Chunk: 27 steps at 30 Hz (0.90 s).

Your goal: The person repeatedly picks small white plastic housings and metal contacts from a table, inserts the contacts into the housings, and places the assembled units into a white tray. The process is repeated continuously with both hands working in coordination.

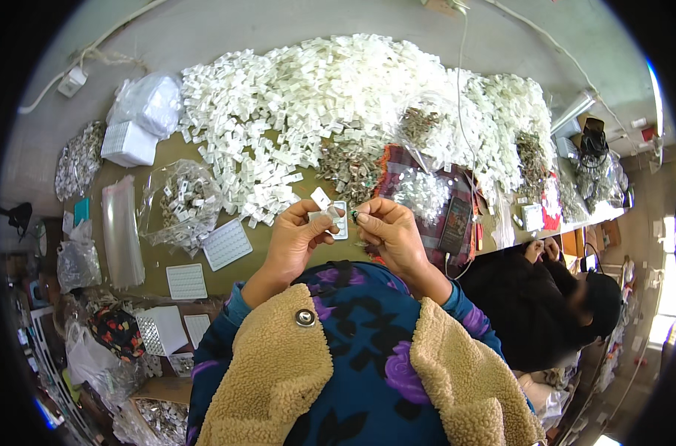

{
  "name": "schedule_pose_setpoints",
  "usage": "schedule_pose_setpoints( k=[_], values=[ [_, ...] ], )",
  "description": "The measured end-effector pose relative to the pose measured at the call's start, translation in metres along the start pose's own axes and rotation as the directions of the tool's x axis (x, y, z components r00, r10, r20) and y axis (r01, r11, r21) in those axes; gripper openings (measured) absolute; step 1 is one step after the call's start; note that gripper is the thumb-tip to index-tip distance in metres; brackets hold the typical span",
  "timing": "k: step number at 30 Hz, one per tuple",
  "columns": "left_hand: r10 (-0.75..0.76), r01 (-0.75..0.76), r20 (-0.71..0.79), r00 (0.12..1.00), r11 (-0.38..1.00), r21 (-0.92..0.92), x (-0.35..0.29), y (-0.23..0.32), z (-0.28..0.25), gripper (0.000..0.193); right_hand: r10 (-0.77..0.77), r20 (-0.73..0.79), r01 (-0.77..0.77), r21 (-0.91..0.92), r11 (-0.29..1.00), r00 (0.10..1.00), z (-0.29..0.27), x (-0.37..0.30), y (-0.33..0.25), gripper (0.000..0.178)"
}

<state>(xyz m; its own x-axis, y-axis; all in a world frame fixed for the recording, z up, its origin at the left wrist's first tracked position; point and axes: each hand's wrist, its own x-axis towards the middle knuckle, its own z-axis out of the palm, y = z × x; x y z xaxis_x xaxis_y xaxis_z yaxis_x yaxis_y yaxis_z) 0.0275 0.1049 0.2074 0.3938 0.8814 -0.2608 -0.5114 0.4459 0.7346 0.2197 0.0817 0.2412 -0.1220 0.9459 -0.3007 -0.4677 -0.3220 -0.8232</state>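
My left hand (pixel 297 236) is closed in a pinch around a small white card (pixel 320 198), which stands up between thumb and fingers. Close beside it, my right hand (pixel 392 232) pinches a tiny dark green piece (pixel 353 215), too small to make out its kind. Behind the fingertips, a small white tray (pixel 341 227) lies on the green tabletop, partly hidden by my left hand. Beyond the hands are a heap of brownish, shiny small pieces (pixel 351 169) and a large mound of white cards (pixel 330 74).
Clear flat pieces (pixel 421 195) and a phone (pixel 455 224) lie on a plaid cloth (pixel 397 167) to the right. White gridded trays (pixel 228 244) and an open plastic bag (pixel 156 223) sit at left. A cable hangs over the table. A co-worker in dark clothes (pixel 539 312) sits at right.
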Motion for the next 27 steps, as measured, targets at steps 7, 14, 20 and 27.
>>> schedule_pose_setpoints(
  k=[7, 14, 20, 27],
  values=[
    [-0.06, 0.049, -0.06, 0.996, 0.986, -0.161, 0.0, -0.011, 0.016, 0.019, -0.065, -0.034, 0.057, -0.204, 0.977, 0.997, 0.001, -0.002, -0.012, 0.009],
    [0.0, -0.01, -0.096, 0.995, 0.994, -0.105, -0.01, -0.015, 0.009, 0.014, -0.001, 0.022, 0.006, -0.208, 0.978, 1.0, 0.008, 0.004, -0.011, 0.01],
    [0.024, -0.041, -0.121, 0.992, 0.989, -0.141, -0.01, -0.019, 0.01, 0.013, 0.044, -0.013, -0.046, -0.32, 0.946, 0.999, 0.01, 0.008, -0.007, 0.01],
    [-0.072, 0.048, -0.078, 0.994, 0.962, -0.269, -0.004, -0.02, 0.004, 0.011, -0.258, 0.199, 0.325, -0.631, 0.704, 0.945, 0.003, 0.011, -0.013, 0.013]
  ],
)
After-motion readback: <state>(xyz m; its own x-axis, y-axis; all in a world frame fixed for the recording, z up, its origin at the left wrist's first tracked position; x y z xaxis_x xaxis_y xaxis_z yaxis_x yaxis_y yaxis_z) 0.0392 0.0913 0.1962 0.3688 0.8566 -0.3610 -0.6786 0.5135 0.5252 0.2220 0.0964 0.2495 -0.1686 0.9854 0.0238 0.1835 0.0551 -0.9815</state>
